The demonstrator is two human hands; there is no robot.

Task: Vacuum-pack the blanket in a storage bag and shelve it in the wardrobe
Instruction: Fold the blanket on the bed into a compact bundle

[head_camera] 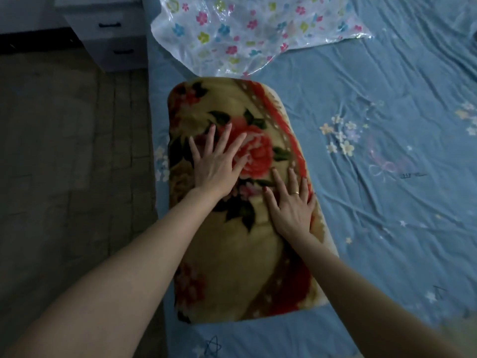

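we pressed the folded yellow rose-patterned fleece blanket [247, 202] flat on the bed | left hand [216, 161], right hand [291, 202] grip: both spread, holding nothing | flower-printed clear plastic storage bag [247, 29] unfilled | bagging, vacuuming, shelving remained

A home bedroom: a bed under a wrinkled blue flower-printed sheet [387, 86], a white bedside cabinet with 2 drawers [113, 37] beside it.

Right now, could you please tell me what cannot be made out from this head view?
- Storage bag: far end cut off by the top edge; its opening cannot be seen.
- Blanket: partly covered by left hand and right hand, both flat on it.
- Wardrobe: not in view.
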